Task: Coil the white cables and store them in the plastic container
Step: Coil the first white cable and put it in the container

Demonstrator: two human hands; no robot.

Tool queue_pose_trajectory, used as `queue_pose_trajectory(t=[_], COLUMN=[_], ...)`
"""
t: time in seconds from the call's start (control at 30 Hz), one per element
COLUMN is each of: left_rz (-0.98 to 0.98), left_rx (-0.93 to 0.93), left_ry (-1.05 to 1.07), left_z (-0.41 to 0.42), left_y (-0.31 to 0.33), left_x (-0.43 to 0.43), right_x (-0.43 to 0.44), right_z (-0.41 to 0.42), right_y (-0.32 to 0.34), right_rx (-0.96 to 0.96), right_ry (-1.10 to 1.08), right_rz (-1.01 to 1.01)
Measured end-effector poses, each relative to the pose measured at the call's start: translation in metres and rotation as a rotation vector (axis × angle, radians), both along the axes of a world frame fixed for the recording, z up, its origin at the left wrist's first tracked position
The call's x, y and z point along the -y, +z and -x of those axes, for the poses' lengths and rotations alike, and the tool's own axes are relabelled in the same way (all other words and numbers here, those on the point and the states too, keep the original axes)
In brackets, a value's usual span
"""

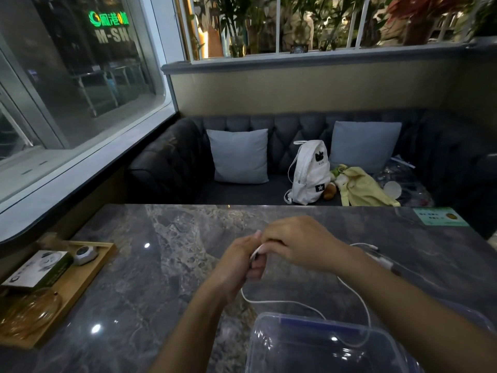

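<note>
Over the middle of the grey marble table [150, 265], my left hand [239, 262] and my right hand [298, 243] meet and both pinch the end of a white cable [279, 302]. The cable hangs from my hands, loops across the table and trails over the rim into the clear plastic container [271, 335] at the near edge. Another white cable with a plug [376, 255] lies behind my right forearm, partly hidden by it.
A wooden tray [88, 273] at the left holds a box, a small white device and an amber glass dish [29, 310]. A green card [441, 216] lies at the far right. Beyond the table a dark sofa holds cushions, a white backpack [309, 173] and bags.
</note>
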State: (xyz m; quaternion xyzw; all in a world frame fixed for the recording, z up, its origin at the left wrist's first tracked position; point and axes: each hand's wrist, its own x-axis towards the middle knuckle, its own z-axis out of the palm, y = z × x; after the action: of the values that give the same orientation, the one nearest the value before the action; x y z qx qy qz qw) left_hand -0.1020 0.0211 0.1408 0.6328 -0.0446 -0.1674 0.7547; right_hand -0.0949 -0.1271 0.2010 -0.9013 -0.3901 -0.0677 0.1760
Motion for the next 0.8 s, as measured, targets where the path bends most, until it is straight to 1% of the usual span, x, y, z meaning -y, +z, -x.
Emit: queue_pose_trajectory(t=[0.2,0.27,0.33,0.37,0.47,0.57,0.63,0.7,0.73,0.8], left_rz=[0.146,0.141,0.156,0.174,0.198,0.245,0.248,0.203,0.175,0.156], left_rx=[-0.165,-0.179,-0.191,-0.198,-0.18,-0.186,-0.188,-0.199,-0.213,-0.246], left_ry=[-0.036,-0.001,0.058,0.085,0.14,0.136,0.15,0.194,0.215,0.239], left_z=[-0.001,-0.002,-0.002,-0.003,-0.003,-0.003,-0.003,-0.004,-0.004,-0.005], left_y=[0.007,0.007,0.005,0.003,0.001,0.001,0.003,0.005,0.006,0.007], left_x=[-0.004,-0.004,-0.003,-0.002,0.0,0.003,0.004,0.006,0.008,0.013], right_x=[0.016,0.018,0.014,0.011,0.002,-0.003,-0.003,-0.004,-0.005,-0.008], right_z=[-0.016,-0.015,-0.012,-0.009,-0.003,-0.002,-0.003,-0.003,-0.003,-0.003], right_y=[-0.022,-0.023,-0.026,-0.029,-0.039,-0.042,-0.043,-0.044,-0.045,-0.047], right_rx=[-0.205,-0.353,-0.548,-0.632,-0.766,-0.898,-1.112,-1.307,-1.348,-1.34], right_ry=[-0.136,-0.119,-0.087,-0.09,-0.133,-0.145,-0.097,-0.053,-0.057,-0.103], right_rz=[-0.383,-0.448,-0.479,-0.525,-0.712,-0.85,-1.03,-1.175,-1.211,-1.257])
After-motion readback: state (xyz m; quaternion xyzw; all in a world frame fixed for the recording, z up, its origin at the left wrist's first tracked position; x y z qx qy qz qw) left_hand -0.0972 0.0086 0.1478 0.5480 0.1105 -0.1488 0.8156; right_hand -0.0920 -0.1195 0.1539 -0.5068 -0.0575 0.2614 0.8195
